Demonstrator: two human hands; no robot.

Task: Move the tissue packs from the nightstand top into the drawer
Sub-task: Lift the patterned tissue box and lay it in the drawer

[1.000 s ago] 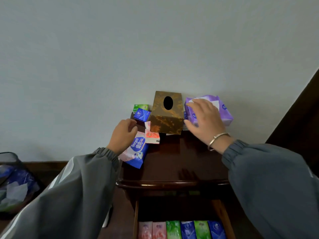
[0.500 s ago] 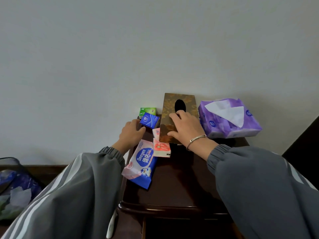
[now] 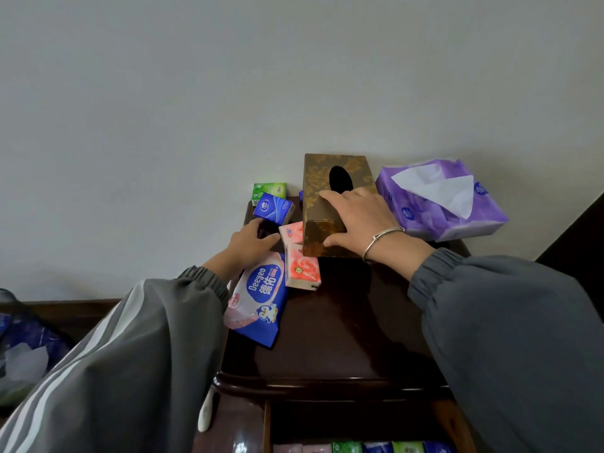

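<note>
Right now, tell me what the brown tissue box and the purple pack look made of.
Brown tissue box: rigid, sharp edges, mottled gold-brown satin surface; possibly lacquered wood or covered board. Purple pack: thin soft plastic film, wrinkled and slightly glossy, white paper tissue poking out.

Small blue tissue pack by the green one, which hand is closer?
Left. The left hand is in front of the blue tissue pack; the right hand holds the brown tissue box beside it.
</note>
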